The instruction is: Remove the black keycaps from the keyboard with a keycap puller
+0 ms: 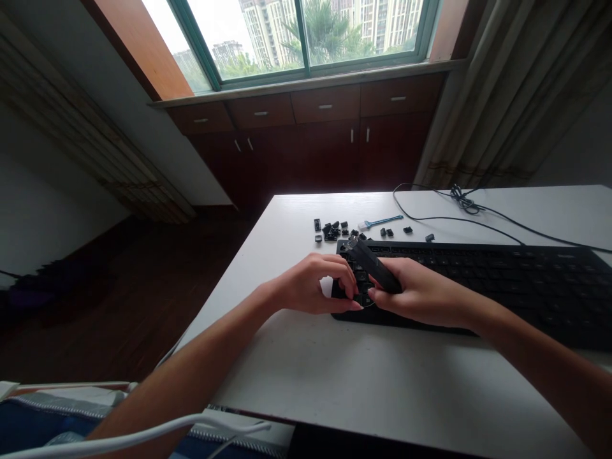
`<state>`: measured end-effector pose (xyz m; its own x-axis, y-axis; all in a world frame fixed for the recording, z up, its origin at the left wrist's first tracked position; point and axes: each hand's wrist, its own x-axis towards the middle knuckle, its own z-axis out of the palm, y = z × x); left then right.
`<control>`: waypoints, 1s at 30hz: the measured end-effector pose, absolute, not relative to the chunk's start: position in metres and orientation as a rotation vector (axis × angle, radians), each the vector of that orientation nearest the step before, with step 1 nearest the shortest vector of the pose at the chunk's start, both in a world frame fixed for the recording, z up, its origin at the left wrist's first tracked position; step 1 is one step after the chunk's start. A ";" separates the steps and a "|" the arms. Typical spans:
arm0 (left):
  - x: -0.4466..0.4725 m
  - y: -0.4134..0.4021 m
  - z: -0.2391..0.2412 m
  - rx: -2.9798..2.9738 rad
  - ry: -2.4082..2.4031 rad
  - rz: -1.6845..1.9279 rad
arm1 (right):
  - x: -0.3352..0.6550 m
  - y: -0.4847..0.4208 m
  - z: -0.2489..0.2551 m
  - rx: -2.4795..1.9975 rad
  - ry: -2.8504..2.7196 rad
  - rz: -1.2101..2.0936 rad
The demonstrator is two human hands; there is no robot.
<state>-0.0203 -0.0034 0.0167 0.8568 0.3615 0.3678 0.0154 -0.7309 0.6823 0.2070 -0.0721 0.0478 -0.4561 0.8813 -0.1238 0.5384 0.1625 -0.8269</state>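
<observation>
A black keyboard (502, 280) lies across the white table (382, 382). Both hands work at its left end. My right hand (421, 293) is closed around a long black tool (373, 262) that slants up to the left over the keys. My left hand (315, 284) has its fingers curled down onto the keyboard's left edge, fingertips pressed at the keys beside the tool's lower end; what it pinches, if anything, is hidden. Several loose black keycaps (335, 229) lie scattered on the table just behind the keyboard's left corner.
A small blue brush (380, 222) lies among the keycaps. The keyboard's black cable (459, 204) loops across the back of the table. Behind the table are dark wooden cabinets (325, 134) under a window, curtains at right. A white cable (143, 437) crosses the foreground.
</observation>
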 end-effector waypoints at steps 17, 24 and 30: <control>-0.022 -0.002 0.012 2.200 0.292 0.678 | 0.198 -0.053 0.051 -1.221 -2.151 1.401; -0.022 -0.001 0.005 2.143 0.256 0.723 | 0.208 -0.053 0.050 -1.116 -2.227 1.377; -0.022 0.001 0.004 2.128 0.240 0.738 | 0.212 -0.062 0.043 -1.100 -2.190 1.332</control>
<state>-0.0217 0.0010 0.0042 0.8074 0.4138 0.4206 -0.0872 -0.6213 0.7787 0.2117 -0.0623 0.0432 -0.6368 0.7652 -0.0943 0.4355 0.2561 -0.8630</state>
